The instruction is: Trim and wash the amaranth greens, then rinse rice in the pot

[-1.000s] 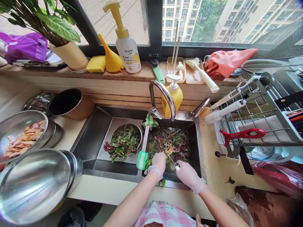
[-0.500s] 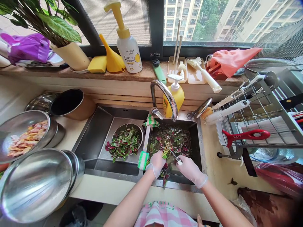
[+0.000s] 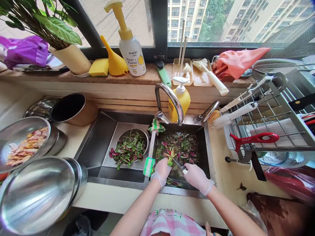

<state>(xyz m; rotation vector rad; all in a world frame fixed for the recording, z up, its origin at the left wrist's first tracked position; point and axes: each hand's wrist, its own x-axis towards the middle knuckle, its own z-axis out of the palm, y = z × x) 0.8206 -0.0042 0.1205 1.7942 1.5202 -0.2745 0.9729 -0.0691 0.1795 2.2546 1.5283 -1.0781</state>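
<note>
My gloved left hand [image 3: 162,170] is closed around a bunch of red-green leafy greens [image 3: 170,159], their pale stems pointing up. In my gloved right hand [image 3: 196,177] is a pair of scissors [image 3: 181,166]; the slim metal blades reach left to the stems. Both hands are over the right sink basin [image 3: 205,154], where many loose leaves [image 3: 180,139] float in water. To the left, a round metal bowl [image 3: 147,139] heaped with cut greens [image 3: 130,149] stands in the other basin. My fingers partly hide the scissor handles.
A faucet [image 3: 180,113] arches over the right basin, with a yellow soap bottle [image 3: 180,101] behind it. A green-and-white cloth [image 3: 149,166] hangs over the divider. Metal bowls [image 3: 36,193] and a pot [image 3: 73,108] stand left; a wire dish rack [image 3: 278,108] stands right.
The dark red leaves that hung below my left hand at the sink's front edge have dropped lower into the basin. The scissors remain at the stems; the view has shifted slightly.
</note>
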